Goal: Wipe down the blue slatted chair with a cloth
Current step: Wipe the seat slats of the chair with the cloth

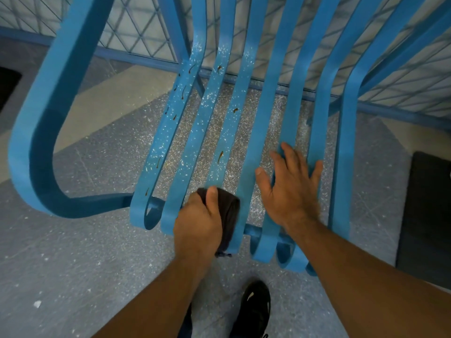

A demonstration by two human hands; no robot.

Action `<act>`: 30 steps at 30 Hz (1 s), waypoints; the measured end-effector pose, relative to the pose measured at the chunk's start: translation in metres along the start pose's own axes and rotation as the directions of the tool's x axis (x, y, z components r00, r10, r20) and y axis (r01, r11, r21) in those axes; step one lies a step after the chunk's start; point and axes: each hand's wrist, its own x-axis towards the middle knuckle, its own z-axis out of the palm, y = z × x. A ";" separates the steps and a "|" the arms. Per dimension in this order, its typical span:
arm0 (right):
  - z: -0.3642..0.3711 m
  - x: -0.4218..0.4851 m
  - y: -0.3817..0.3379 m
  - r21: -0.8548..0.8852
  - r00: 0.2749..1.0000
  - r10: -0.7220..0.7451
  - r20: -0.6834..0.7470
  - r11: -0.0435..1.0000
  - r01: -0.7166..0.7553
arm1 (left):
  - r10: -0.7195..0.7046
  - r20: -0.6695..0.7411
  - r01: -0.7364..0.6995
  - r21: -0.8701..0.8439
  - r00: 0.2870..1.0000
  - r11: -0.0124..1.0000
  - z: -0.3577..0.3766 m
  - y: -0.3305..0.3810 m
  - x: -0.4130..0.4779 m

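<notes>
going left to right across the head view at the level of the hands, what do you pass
curved blue armrest loop → dusty speckled blue chair slats → left hand gripping the dark brown cloth → right hand flat on the slats → dark floor mat

Speckled grey floor (97, 252); blue lattice railing (136, 32) behind.

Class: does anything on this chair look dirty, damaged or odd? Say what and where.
Yes: on the blue chair, the left slats carry white specks and small brown streaks; the slats under the right hand look clean.
</notes>
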 end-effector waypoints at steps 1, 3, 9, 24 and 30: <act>0.000 0.000 0.000 -0.001 1.000 0.000 0.000 1.000 0.000 | -0.024 0.008 0.024 0.025 1.000 0.999 0.000 0.006 0.004; 0.000 0.000 0.000 -0.006 1.000 0.004 0.004 1.000 -0.004 | 0.001 0.000 -0.001 0.056 1.000 0.998 0.001 0.013 0.004; -0.003 0.000 -0.001 -0.010 1.000 -0.002 0.009 1.000 0.002 | 0.173 0.108 -0.170 -0.040 0.979 0.985 -0.014 -0.009 -0.028; -0.003 0.001 0.000 -0.015 1.000 0.001 0.021 1.000 -0.001 | 0.058 -0.033 -0.063 -0.167 0.998 0.984 0.001 -0.010 -0.032; -0.002 0.002 0.000 -0.010 1.000 0.008 0.019 1.000 -0.008 | 0.179 -0.134 -0.171 0.064 0.975 0.983 0.008 -0.005 -0.015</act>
